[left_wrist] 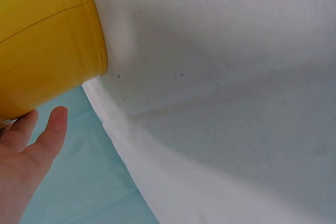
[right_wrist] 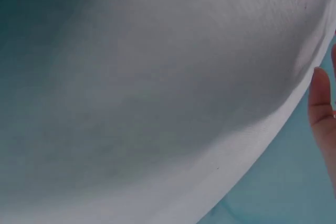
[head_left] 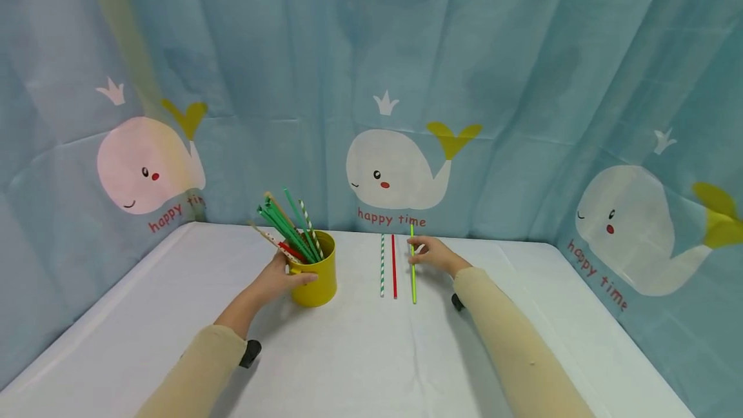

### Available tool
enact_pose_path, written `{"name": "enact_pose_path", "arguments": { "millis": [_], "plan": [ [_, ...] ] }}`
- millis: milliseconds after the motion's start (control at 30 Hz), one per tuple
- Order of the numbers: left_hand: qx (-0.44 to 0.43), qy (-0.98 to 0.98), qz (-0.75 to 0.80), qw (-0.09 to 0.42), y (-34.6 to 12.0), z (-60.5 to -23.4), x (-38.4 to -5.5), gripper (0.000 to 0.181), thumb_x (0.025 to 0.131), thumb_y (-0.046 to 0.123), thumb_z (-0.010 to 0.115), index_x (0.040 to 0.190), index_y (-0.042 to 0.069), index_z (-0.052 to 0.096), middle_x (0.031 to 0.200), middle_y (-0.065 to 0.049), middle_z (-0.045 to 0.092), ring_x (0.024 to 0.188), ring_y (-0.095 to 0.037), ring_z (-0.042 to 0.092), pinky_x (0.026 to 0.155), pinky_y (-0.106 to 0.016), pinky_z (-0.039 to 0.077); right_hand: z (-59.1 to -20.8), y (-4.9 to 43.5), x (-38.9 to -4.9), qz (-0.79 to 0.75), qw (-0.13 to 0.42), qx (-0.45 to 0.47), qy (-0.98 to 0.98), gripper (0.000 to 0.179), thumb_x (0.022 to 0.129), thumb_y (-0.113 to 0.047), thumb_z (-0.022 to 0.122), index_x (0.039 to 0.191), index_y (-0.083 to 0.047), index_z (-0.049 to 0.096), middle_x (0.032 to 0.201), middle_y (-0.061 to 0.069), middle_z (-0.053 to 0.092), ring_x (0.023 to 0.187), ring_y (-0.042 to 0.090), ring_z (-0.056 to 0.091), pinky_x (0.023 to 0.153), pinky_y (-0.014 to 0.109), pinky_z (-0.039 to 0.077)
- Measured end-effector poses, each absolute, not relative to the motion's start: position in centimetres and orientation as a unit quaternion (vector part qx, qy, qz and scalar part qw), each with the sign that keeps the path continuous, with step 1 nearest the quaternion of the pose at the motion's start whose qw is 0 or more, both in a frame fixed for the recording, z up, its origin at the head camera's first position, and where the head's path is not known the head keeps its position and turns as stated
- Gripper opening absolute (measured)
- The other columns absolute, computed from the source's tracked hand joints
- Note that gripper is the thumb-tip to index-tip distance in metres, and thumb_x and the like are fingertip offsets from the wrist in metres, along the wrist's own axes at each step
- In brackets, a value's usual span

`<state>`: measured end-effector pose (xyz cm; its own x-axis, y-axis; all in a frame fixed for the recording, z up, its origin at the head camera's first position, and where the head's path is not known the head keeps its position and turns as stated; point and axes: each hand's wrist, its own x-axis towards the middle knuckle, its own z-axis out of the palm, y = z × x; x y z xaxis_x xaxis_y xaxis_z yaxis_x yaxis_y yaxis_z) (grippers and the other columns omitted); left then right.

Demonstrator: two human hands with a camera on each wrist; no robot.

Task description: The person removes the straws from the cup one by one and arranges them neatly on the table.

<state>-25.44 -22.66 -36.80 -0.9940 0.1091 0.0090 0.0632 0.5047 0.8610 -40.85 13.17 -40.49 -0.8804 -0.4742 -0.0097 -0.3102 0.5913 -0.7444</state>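
Observation:
A yellow bucket (head_left: pixel 322 286) holds a bunch of paper straws (head_left: pixel 288 228), mostly green, with striped, red and patterned ones among them. My left hand (head_left: pixel 282 281) grips its left side, thumb across the front and the other fingers largely hidden behind. The bucket's wall (left_wrist: pixel 52 35) fills the upper left of the left wrist view. Farther right, my right hand (head_left: pixel 432 255) pinches a lime-green straw (head_left: pixel 414 286) near its upper half. Beside that straw lie a red straw (head_left: pixel 394 269) and a green-and-white striped straw (head_left: pixel 382 269), roughly parallel.
Everything stands on a white-covered table (head_left: pixel 348 360). A light blue curtain (head_left: pixel 278 82) with whale prints hangs right behind its back edge and along both sides. Dark wrist-worn devices show under the left wrist (head_left: pixel 250 354) and the right wrist (head_left: pixel 457 302).

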Motion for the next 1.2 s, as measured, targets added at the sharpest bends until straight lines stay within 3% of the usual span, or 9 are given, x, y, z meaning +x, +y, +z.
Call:
{"name": "enact_pose_path", "arguments": {
  "millis": [167,333,533,800,1033,1200],
  "plan": [
    [0.051,0.868,0.493,0.020,-22.7,-36.9,-25.6,0.096,0.087,0.037,0.073,0.150,-0.004,0.012,0.154,-0.029,0.016,0.141,-0.047,0.016,0.111,-0.064,0.014,-40.6,13.0,-41.5,-0.359,0.140,-0.235,0.893,0.057,0.085,-0.024,0.077,0.133,-0.003,0.056,0.104,0.008,0.056,0.090,0.022,0.050,0.074,0.033,0.044],
    [0.055,0.867,0.495,0.018,-22.8,-37.1,-25.6,0.097,0.087,0.038,0.073,0.150,-0.003,0.012,0.154,-0.029,0.016,0.141,-0.047,0.016,0.111,-0.064,0.013,-40.6,12.4,-41.2,-0.324,0.157,-0.191,0.913,0.062,0.087,-0.020,0.075,0.141,-0.003,0.049,0.108,0.008,0.054,0.096,0.022,0.047,0.080,0.035,0.041],
    [0.057,0.864,0.500,0.016,-22.7,-37.1,-25.6,0.098,0.088,0.035,0.072,0.151,-0.002,0.008,0.155,-0.028,0.014,0.141,-0.047,0.015,0.111,-0.065,0.012,-40.1,12.7,-40.8,-0.270,0.173,-0.166,0.933,0.081,0.084,-0.030,0.078,0.150,-0.006,0.036,0.107,0.009,0.054,0.094,0.022,0.048,0.083,0.037,0.042],
    [0.052,0.869,0.492,0.018,-22.8,-36.9,-25.6,0.098,0.087,0.039,0.072,0.151,-0.002,0.010,0.154,-0.028,0.015,0.140,-0.047,0.017,0.111,-0.065,0.013,-39.6,12.8,-39.3,-0.220,0.200,-0.173,0.939,0.082,0.081,-0.034,0.080,0.149,-0.010,0.040,0.112,0.007,0.054,0.103,0.021,0.047,0.095,0.040,0.041],
    [0.049,0.871,0.488,0.022,-22.8,-36.9,-25.7,0.098,0.087,0.039,0.073,0.150,-0.003,0.011,0.154,-0.029,0.014,0.141,-0.048,0.015,0.111,-0.065,0.012,-39.6,12.2,-39.0,-0.204,0.202,-0.161,0.944,0.083,0.081,-0.041,0.078,0.151,-0.022,0.037,0.131,0.014,0.052,0.118,0.026,0.048,0.103,0.048,0.038],
    [0.049,0.871,0.488,0.022,-22.9,-36.9,-25.9,0.098,0.087,0.039,0.073,0.150,-0.003,0.011,0.154,-0.029,0.014,0.141,-0.048,0.015,0.111,-0.065,0.012,-39.8,11.9,-39.4,-0.193,0.197,-0.174,0.945,0.091,0.084,-0.044,0.074,0.156,-0.021,0.023,0.153,0.016,0.034,0.140,0.030,0.031,0.113,0.049,0.026]
  ]
}}
